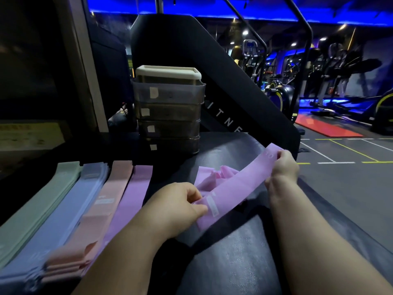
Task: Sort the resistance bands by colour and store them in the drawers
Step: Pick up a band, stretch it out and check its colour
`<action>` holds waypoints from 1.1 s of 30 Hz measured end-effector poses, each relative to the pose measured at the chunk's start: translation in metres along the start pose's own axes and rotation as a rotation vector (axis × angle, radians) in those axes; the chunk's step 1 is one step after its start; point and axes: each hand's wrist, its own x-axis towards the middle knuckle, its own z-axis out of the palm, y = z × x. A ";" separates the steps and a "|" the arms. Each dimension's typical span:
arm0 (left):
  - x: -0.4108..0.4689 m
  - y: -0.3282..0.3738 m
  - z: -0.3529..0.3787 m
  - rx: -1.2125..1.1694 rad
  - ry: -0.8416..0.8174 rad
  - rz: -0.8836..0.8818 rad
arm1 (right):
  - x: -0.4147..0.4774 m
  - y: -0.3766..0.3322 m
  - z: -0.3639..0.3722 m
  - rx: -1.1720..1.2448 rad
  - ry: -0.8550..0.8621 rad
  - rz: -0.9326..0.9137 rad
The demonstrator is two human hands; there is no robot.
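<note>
A flat lilac elastic resistance band (238,184) is held stretched just above the black padded bench (234,256), one end pinched between thumb and curled fingers of the left hand (180,201), the other gripped by the right hand (284,167). Four flat band stacks are laid side by side at the left: pale green stack (42,201), light blue stack (70,201), peach pink stack (104,201) and lilac stack (134,192). The smoky translucent plastic drawer tower (168,111) with a cream top is set behind them.

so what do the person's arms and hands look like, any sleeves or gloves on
No sleeves or gloves show. The left hand and right hand are bare, and both forearms are uncovered right up to the frame edge. No watch, bracelet or ring is visible on the wrists or on the fingers that show, and there are no markings.
</note>
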 end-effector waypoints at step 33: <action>-0.099 -0.106 -0.089 0.038 0.178 -0.087 | -0.132 0.139 0.168 -0.593 -0.506 -0.235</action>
